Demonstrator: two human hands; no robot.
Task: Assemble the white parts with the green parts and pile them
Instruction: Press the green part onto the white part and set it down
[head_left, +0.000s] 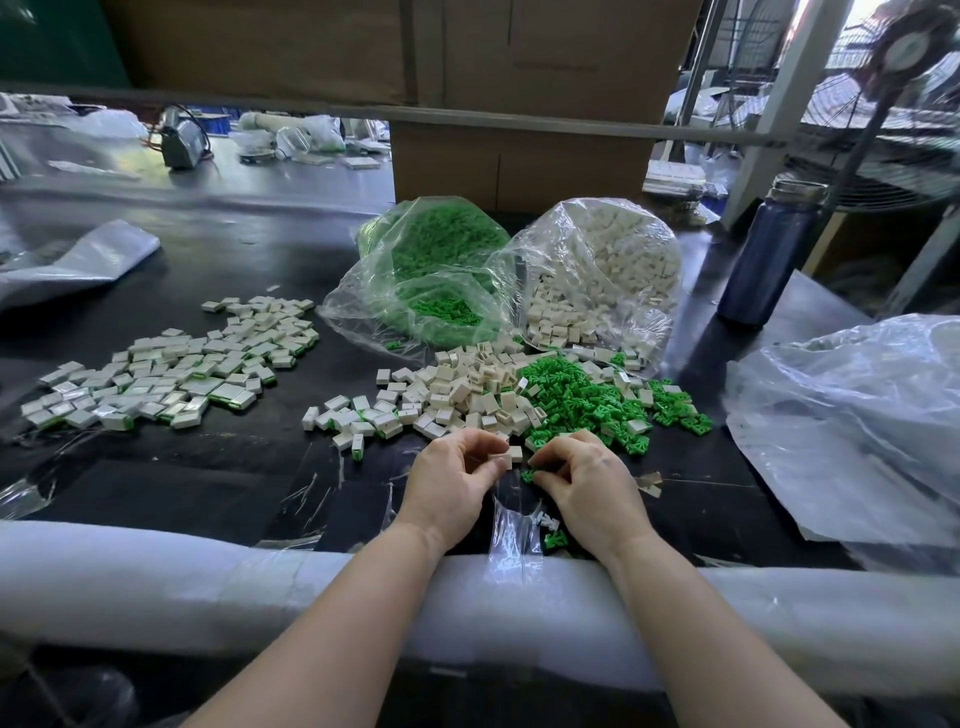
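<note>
My left hand (454, 478) pinches a small white part (503, 458) between thumb and fingertips, just above the black table. My right hand (582, 480) is curled beside it, its fingertips on a green part (529, 475). Loose white parts (457, 389) lie heaped right behind my hands, and loose green parts (582, 400) lie to their right. A spread-out pile of assembled white-and-green pieces (171, 369) covers the table at the left.
Two open clear bags stand at the back, one of green parts (441, 260) and one of white parts (613, 270). A dark blue bottle (769, 254) stands right of them. Crumpled plastic (852, 431) lies at far right. White foam padding (208, 587) lines the near edge.
</note>
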